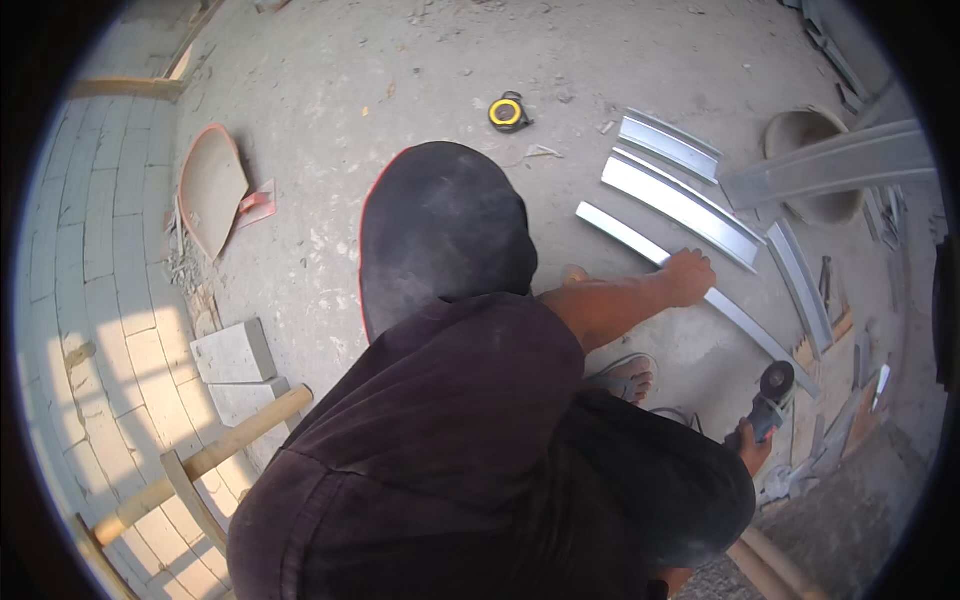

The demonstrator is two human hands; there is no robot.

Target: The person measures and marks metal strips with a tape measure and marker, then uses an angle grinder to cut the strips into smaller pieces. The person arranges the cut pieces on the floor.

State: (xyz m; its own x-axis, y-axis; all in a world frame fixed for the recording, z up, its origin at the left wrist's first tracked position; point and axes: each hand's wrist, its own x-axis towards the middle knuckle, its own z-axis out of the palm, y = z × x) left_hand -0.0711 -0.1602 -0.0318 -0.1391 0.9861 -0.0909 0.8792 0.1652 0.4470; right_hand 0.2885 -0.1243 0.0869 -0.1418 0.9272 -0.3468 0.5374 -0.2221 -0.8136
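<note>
My left hand (690,277) is closed around a long, narrow silver metal profile (625,237) that slants across the concrete floor. In my right hand (755,452) is an angle grinder (766,415). Its dark disc is up, close to the profile's lower right end; I cannot tell whether they touch. Two wider metal channel pieces (680,205) (668,146) lie just beyond the profile, and another channel (800,285) lies to its right. My sandalled foot (630,378) is between the two hands, with a cable near it.
A yellow and black tape measure (507,112) lies on the floor ahead. At left are a shallow pan-like container (213,190), grey blocks (235,352) and a wooden pole frame (235,440) by a block wall. A round bucket (805,130) and scraps stand at right.
</note>
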